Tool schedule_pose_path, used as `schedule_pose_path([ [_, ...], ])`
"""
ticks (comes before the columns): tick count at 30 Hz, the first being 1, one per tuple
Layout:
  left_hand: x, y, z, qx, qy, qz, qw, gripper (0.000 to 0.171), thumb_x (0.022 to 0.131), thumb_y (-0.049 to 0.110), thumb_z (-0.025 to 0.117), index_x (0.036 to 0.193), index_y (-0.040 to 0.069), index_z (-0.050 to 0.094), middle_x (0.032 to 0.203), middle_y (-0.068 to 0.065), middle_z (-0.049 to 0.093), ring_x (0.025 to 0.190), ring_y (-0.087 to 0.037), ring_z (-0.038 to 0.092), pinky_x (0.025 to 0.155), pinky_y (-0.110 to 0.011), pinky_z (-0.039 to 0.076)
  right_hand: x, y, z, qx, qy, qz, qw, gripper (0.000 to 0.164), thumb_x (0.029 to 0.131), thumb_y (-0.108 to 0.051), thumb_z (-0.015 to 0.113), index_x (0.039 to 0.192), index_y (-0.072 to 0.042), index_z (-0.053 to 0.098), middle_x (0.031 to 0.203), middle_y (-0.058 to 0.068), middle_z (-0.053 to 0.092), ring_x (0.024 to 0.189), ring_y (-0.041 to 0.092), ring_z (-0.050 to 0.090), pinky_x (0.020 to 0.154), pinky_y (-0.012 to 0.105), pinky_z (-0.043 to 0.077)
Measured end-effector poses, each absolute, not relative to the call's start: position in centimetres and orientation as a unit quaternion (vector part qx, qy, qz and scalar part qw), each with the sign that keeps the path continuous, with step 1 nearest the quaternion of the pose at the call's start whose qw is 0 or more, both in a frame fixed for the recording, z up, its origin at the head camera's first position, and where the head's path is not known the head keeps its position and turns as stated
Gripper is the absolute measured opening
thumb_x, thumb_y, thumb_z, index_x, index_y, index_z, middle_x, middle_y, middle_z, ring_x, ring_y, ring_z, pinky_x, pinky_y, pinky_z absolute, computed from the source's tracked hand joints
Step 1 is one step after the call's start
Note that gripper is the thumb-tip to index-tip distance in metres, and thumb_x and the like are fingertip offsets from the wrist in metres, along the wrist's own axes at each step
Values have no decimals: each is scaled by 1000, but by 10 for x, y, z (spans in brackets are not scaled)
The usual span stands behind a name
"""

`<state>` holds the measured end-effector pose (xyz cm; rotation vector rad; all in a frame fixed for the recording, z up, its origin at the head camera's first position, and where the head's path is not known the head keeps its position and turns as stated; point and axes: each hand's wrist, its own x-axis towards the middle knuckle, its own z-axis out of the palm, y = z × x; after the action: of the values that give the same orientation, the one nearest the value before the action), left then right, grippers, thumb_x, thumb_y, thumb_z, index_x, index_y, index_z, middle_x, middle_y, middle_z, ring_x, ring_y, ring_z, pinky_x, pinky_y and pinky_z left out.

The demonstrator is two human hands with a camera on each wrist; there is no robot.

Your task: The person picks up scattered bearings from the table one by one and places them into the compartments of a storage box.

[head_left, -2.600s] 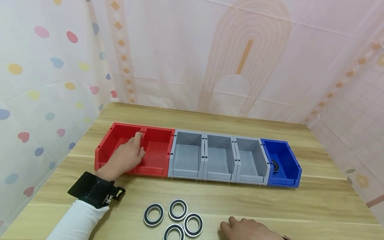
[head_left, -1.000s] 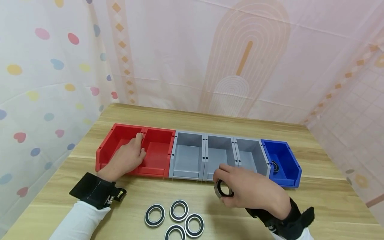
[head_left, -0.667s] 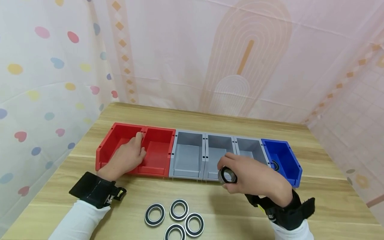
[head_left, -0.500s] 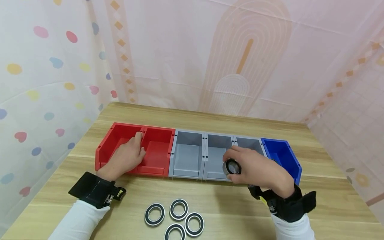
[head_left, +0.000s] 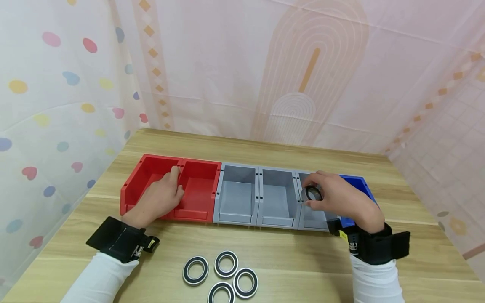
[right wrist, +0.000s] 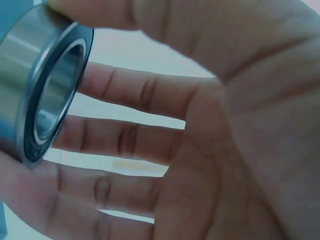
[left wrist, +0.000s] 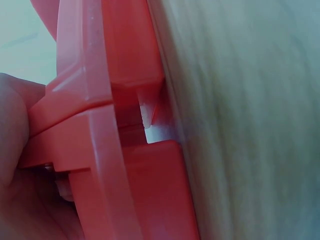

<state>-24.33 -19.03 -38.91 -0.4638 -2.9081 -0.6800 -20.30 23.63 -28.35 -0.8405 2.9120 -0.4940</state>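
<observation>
In the head view my right hand (head_left: 339, 198) pinches a ball bearing (head_left: 313, 193) between thumb and fingertips, over the rightmost grey bin (head_left: 314, 221). Up close in the right wrist view, the bearing (right wrist: 55, 90) has a polished steel outer ring and a black seal; the other fingers stretch out behind it. My left hand (head_left: 157, 200) grips the shared wall between the two red bins (head_left: 196, 193), thumb on the right side. Red bin edges (left wrist: 95, 135) fill much of the left wrist view, with part of the hand behind them.
Several more bearings (head_left: 195, 271) lie flat on the wooden table (head_left: 288, 261) in front of the bins. Two more grey bins (head_left: 237, 193) stand left of the right hand. A blue bin (head_left: 358, 183) ends the row at right, partly hidden by that hand. Patterned cloth hangs behind.
From the table's front, my right hand has come up with a bearing, then moved right and away from me to the rightmost grey bin. The left hand keeps its place.
</observation>
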Motion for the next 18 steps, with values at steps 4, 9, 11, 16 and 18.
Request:
schedule_pose_path([
  [4,-243,-191,-389,-157,-960,-224,63,41,85,9,63,114,0,34,77,-9,47,49,-15,46,45,-25,43,-208,245,-286,-266,950,-157,32,35,81,-14,74,112,-2,61,97,5,57,71,14,46,63,31,42],
  [9,-243,-191,-390,-153,-961,-222,61,42,85,10,64,113,1,34,78,-9,48,48,-14,47,45,-24,44,-218,252,-293,-256,955,-146,37,36,81,-13,74,113,0,62,99,6,59,77,19,50,68,33,44],
  [11,-243,-191,-391,-151,-961,-222,60,43,84,10,64,113,2,34,78,-9,49,48,-14,47,46,-24,45,-221,255,-297,-251,956,-146,38,36,81,-12,74,113,0,63,100,7,60,80,21,52,69,34,44],
  [16,-243,-192,-391,-153,-961,-222,62,43,83,10,65,112,2,34,78,-9,49,48,-14,48,46,-24,45,-227,261,-304,-239,956,-159,51,35,81,-9,73,113,2,63,101,10,61,83,23,53,69,35,43],
  [18,-243,-192,-390,-153,-961,-223,63,43,83,10,65,112,2,34,79,-9,49,48,-14,48,46,-24,45,-231,262,-308,-233,957,-161,58,35,81,-8,73,112,3,63,100,11,61,84,23,55,69,34,44],
])
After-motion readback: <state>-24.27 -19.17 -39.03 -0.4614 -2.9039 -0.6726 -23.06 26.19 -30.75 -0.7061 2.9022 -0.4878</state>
